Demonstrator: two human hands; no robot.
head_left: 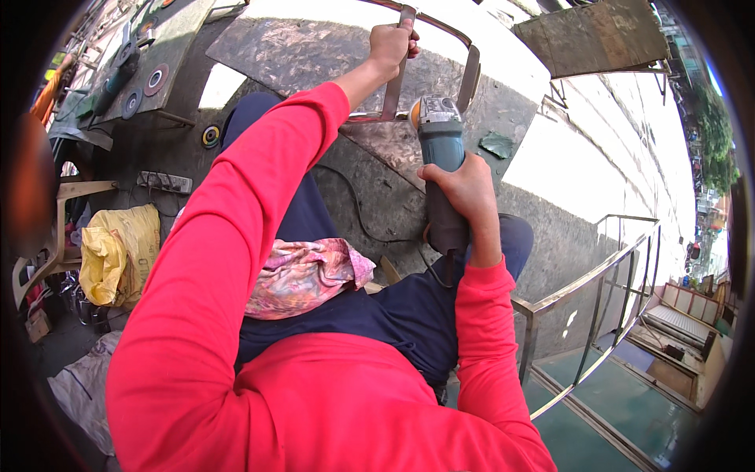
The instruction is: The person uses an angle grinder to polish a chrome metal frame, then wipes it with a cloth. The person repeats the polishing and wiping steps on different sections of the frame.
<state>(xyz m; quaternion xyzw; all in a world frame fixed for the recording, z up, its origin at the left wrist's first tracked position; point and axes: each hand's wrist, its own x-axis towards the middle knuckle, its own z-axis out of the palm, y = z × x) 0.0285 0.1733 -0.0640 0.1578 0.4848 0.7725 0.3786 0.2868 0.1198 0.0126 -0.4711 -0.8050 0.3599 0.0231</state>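
My left hand [388,46] is wrapped round a flat bar of a metal frame [392,99] with a curved outer rail. The frame rests on a worn grey board at the top of the view. My right hand [470,189] grips the body of an angle grinder [442,145], blue-green with a dark rear and a silver head. An orange-tan disc edge shows on the left of that head, close to the frame's lower end but apart from it. A dark power cord [355,206] curves across the floor near the grinder's rear. On my lap lies a pink patterned cloth [311,275].
At upper left, a bench [177,67] holds grinding discs [157,79] and another tool. A power strip [165,182], a yellow sack [130,252] and a chair [59,228] stand left. Metal railing [586,287] runs along the right. A low table [594,38] stands upper right.
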